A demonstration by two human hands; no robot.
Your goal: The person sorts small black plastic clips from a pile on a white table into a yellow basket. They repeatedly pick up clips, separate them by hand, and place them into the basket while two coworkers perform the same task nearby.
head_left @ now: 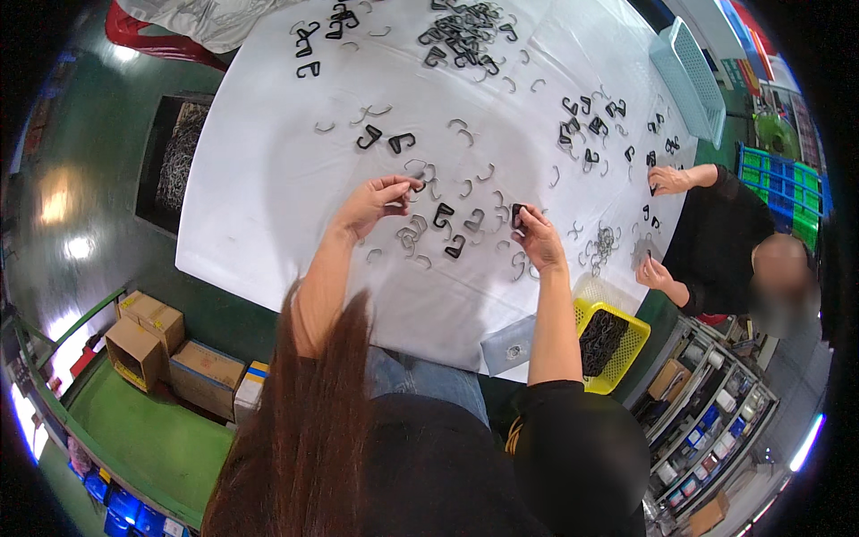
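My left hand (pixel 371 208) is above the middle of the white table, its thumb and index finger pinched on a thin bent metal hook (pixel 414 166) whose loop shows at the fingertips. To the right, my right hand (pixel 540 240) grips a small black hook-shaped piece (pixel 516 213) between thumb and fingers. Loose black hook-shaped pieces (pixel 443 215) lie between the hands, among several bare metal hooks (pixel 412 234). Two more black pieces (pixel 402 142) rest just beyond my left hand.
A large heap of black pieces (pixel 465 36) covers the table's far side. A yellow basket (pixel 637 345) of dark pieces stands at the near right edge, a light-blue basket (pixel 684 76) at far right. Across the right side, a co-worker's hands (pixel 667 182) handle small pieces. Cardboard boxes (pixel 204 371) stand at left.
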